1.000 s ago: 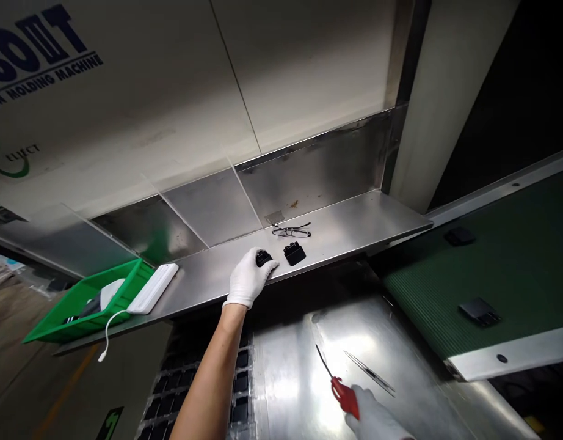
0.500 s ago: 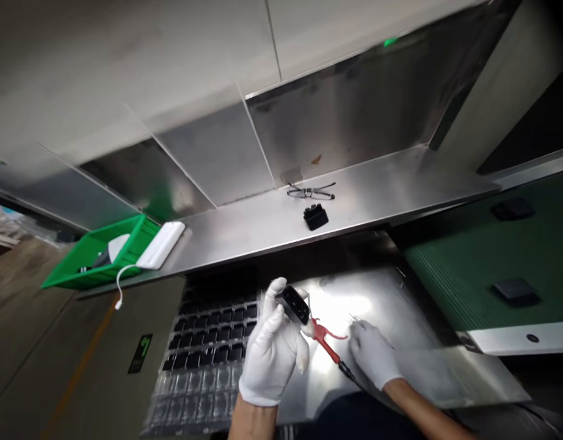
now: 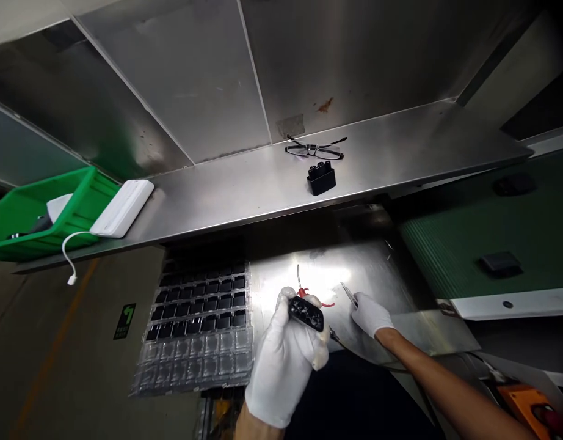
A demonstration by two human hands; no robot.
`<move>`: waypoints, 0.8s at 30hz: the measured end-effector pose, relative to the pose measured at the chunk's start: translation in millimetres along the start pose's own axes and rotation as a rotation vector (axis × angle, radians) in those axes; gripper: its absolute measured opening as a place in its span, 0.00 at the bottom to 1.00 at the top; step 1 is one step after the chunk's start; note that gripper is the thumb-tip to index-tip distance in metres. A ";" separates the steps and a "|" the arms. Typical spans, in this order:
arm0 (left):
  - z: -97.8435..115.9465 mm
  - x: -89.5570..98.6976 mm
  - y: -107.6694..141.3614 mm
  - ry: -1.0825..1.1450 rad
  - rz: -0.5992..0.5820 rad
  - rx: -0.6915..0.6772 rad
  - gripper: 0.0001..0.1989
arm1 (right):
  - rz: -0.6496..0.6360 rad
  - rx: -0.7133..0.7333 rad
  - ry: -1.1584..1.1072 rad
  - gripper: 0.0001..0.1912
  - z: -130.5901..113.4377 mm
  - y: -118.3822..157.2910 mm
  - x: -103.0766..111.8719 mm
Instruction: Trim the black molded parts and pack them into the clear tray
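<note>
The left hand [image 3: 281,360] held a black part [image 3: 306,313] in curled fingers, recessed face showing, above the metal desk [image 3: 373,263]. The right hand [image 3: 372,315] was closed around tweezers [image 3: 348,294], a stretch of bare desk between it and the green conveyor belt [image 3: 450,250]. A red air gun [image 3: 302,293] showed partly behind the left hand. A tray [image 3: 190,354] bordered the desk's left edge. Beyond, a second black part [image 3: 322,180] sat near the shelf's [image 3: 217,198] front edge.
</note>
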State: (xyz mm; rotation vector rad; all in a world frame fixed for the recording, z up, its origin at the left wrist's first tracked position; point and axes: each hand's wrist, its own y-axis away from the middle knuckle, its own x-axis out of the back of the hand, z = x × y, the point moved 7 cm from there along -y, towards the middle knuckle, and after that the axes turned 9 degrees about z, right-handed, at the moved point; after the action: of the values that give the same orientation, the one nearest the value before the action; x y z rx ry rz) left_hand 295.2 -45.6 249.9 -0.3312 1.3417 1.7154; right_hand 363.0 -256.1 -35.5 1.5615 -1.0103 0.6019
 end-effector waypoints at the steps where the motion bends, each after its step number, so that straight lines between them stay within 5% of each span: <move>1: 0.6 -1.4 1.1 0.010 -0.014 0.004 0.08 | -0.008 -0.010 0.006 0.14 0.7 -0.6 -2.5; 8: 3.8 -4.5 9.4 0.064 -0.096 0.026 0.06 | -0.031 -0.040 0.010 0.16 5.7 0.1 -10.9; 13: 1.2 -6.3 11.0 -0.026 -0.140 0.016 0.14 | 0.013 -0.022 0.021 0.16 -1.6 13.1 8.8; 17: 1.4 5.8 6.5 -0.106 -0.052 -0.079 0.20 | 0.082 0.114 -0.022 0.24 -45.7 36.9 21.6; 21: -2.5 26.3 2.8 -0.105 0.131 -0.107 0.20 | 0.004 0.213 -0.065 0.38 -102.4 54.2 -1.9; 24: -5.0 29.1 7.2 -0.164 0.127 -0.109 0.19 | -0.054 0.169 -0.061 0.32 -122.1 53.1 -22.7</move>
State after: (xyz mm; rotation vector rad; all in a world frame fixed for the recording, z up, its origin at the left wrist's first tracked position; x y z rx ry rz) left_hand 271.9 -35.9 232.9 -0.1648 1.1745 1.8826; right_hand 323.5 -132.9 3.5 1.7599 -0.9796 0.6178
